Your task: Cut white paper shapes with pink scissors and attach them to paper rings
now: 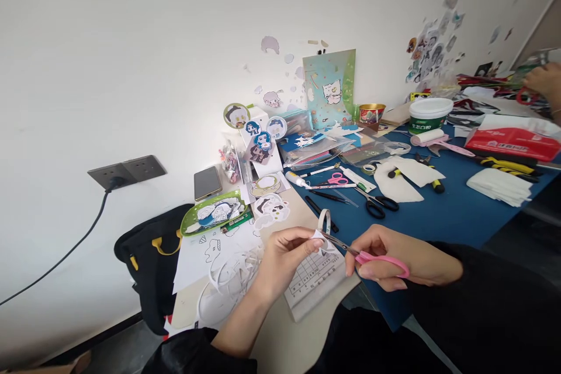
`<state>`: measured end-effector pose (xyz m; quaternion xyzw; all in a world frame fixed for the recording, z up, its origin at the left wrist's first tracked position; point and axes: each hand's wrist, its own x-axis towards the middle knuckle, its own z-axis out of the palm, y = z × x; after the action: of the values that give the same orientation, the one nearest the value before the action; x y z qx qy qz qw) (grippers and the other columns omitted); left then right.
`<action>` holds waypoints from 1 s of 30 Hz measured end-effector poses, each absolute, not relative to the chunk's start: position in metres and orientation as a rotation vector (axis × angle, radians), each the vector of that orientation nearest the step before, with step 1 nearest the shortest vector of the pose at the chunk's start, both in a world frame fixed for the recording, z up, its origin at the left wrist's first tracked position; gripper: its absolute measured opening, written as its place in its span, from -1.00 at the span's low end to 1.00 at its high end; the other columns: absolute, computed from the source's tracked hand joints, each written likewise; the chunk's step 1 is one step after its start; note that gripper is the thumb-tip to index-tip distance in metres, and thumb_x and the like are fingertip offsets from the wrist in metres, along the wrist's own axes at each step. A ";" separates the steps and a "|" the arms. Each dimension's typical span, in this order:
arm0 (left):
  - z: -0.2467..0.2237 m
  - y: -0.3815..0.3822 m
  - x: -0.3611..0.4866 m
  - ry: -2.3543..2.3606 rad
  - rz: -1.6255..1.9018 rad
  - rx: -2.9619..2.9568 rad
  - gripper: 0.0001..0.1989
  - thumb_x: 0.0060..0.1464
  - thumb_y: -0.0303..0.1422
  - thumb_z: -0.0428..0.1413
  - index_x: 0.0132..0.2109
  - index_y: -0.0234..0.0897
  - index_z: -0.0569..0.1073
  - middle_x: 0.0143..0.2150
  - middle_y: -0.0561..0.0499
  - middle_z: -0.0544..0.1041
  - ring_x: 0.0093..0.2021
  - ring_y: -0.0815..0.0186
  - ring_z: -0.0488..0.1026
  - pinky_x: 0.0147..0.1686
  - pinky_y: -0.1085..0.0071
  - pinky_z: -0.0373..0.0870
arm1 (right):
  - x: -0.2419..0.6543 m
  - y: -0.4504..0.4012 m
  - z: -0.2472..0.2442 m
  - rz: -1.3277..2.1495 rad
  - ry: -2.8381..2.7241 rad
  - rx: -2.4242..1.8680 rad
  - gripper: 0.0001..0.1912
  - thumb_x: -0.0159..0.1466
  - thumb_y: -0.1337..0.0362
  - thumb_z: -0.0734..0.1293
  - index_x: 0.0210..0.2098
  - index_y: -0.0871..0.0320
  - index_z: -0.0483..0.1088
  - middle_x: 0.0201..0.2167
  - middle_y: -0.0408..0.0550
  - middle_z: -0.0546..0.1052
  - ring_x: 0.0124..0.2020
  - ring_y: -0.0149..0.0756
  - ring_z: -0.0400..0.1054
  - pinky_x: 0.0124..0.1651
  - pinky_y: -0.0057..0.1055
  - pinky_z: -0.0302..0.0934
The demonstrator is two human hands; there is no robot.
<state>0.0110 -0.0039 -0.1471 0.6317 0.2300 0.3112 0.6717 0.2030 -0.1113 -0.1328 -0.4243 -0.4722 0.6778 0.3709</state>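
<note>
My left hand (284, 257) pinches a small piece of white paper (321, 238) between thumb and fingers, above a printed sheet with a grid (313, 277). My right hand (385, 257) is closed round the pink handles of small scissors (385, 262). The scissor blades point left and reach the paper at my left fingertips. Whether the blades touch the paper is too small to tell. Just behind my left fingertips stands a roll of white tape (325, 221). Curled white paper strips (234, 272) lie to the left of my left wrist.
Black-handled scissors (376, 204), pink scissors (336, 179) and a glue bottle (297, 180) lie behind my hands. A green tray (188, 223) and a phone (207, 182) are at the left. A white tub (430, 114) stands farther back. Another person's hand (543, 79) is at the far right.
</note>
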 end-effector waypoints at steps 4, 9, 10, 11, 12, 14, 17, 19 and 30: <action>-0.144 -0.007 0.011 0.566 0.713 1.424 -0.93 -0.12 -0.37 0.30 -0.48 -0.27 0.62 -0.53 0.05 0.56 -0.47 0.41 0.42 -0.41 0.54 0.37 | 0.201 -0.111 -0.132 1.744 -1.202 -1.088 -0.78 0.15 0.23 0.42 -0.33 0.30 0.51 -0.80 -0.33 0.18 -0.77 -0.62 0.00 -0.64 -0.56 -0.09; -0.140 -0.010 0.010 0.596 0.707 1.441 -0.88 -0.13 -0.34 0.31 -0.50 -0.29 0.60 -0.55 0.04 0.55 -0.48 0.40 0.41 -0.42 0.53 0.36 | 0.202 -0.111 -0.124 1.703 -1.274 -1.238 -0.85 0.18 0.28 0.38 -0.33 0.26 0.51 -0.81 -0.37 0.12 -0.78 -0.62 -0.04 -0.68 -0.59 -0.14; -0.139 -0.010 0.010 0.601 0.700 1.443 -0.88 -0.13 -0.34 0.31 -0.49 -0.29 0.59 -0.54 0.04 0.56 -0.48 0.40 0.41 -0.41 0.52 0.36 | 0.203 -0.110 -0.123 1.684 -1.301 -1.283 -0.86 0.17 0.29 0.37 -0.32 0.26 0.51 -0.80 -0.37 0.12 -0.78 -0.62 -0.05 -0.68 -0.59 -0.15; -0.139 -0.010 0.010 0.604 0.693 1.445 -0.88 -0.13 -0.33 0.31 -0.48 -0.29 0.59 -0.53 0.03 0.56 -0.48 0.39 0.42 -0.41 0.52 0.37 | 0.203 -0.110 -0.121 1.656 -1.330 -1.323 -0.86 0.17 0.29 0.37 -0.32 0.25 0.51 -0.79 -0.37 0.12 -0.78 -0.63 -0.05 -0.69 -0.59 -0.15; -0.139 -0.010 0.010 0.603 0.685 1.449 -0.87 -0.12 -0.32 0.30 -0.47 -0.30 0.59 -0.52 0.02 0.56 -0.47 0.38 0.42 -0.40 0.51 0.37 | 0.203 -0.109 -0.120 1.623 -1.358 -1.351 -0.85 0.17 0.28 0.37 -0.32 0.25 0.51 -0.79 -0.37 0.13 -0.78 -0.63 -0.05 -0.69 -0.59 -0.14; -0.139 -0.010 0.010 0.601 0.678 1.464 -0.85 -0.09 -0.30 0.28 -0.45 -0.31 0.59 -0.51 0.01 0.56 -0.46 0.37 0.42 -0.40 0.49 0.37 | 0.203 -0.107 -0.117 1.562 -1.386 -1.369 -0.82 0.17 0.23 0.37 -0.34 0.25 0.51 -0.79 -0.37 0.14 -0.79 -0.62 -0.05 -0.69 -0.58 -0.10; -0.144 -0.007 0.010 0.618 0.691 1.498 -0.82 -0.07 -0.27 0.26 -0.45 -0.32 0.57 -0.52 0.02 0.53 -0.48 0.38 0.37 -0.44 0.49 0.31 | 0.206 -0.100 -0.115 1.540 -1.377 -1.356 -0.78 0.14 0.19 0.41 -0.35 0.26 0.50 -0.81 -0.36 0.17 -0.79 -0.60 0.00 -0.67 -0.56 -0.06; -0.149 -0.006 0.010 0.637 0.698 1.511 -0.81 -0.06 -0.25 0.26 -0.44 -0.31 0.55 -0.51 0.04 0.50 -0.49 0.39 0.34 -0.45 0.48 0.27 | 0.208 -0.095 -0.115 1.534 -1.362 -1.330 -0.77 0.12 0.18 0.43 -0.36 0.25 0.49 -0.82 -0.37 0.17 -0.80 -0.59 0.01 -0.65 -0.54 -0.04; -0.156 -0.004 0.011 0.544 0.473 1.327 -0.80 0.02 -0.21 0.19 -0.36 -0.27 0.52 -0.29 0.02 0.53 -0.21 0.27 0.40 -0.17 0.41 0.25 | 0.204 -0.072 -0.120 1.370 -1.395 -1.224 -0.76 0.14 0.16 0.40 -0.32 0.22 0.48 -0.74 -0.30 0.25 -0.76 -0.55 0.07 -0.64 -0.52 -0.08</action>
<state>0.0113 -0.0039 -0.1555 0.6020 0.2470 0.2147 0.7283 0.2042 -0.0719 -0.1203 -0.4850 -0.5529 0.5430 0.4053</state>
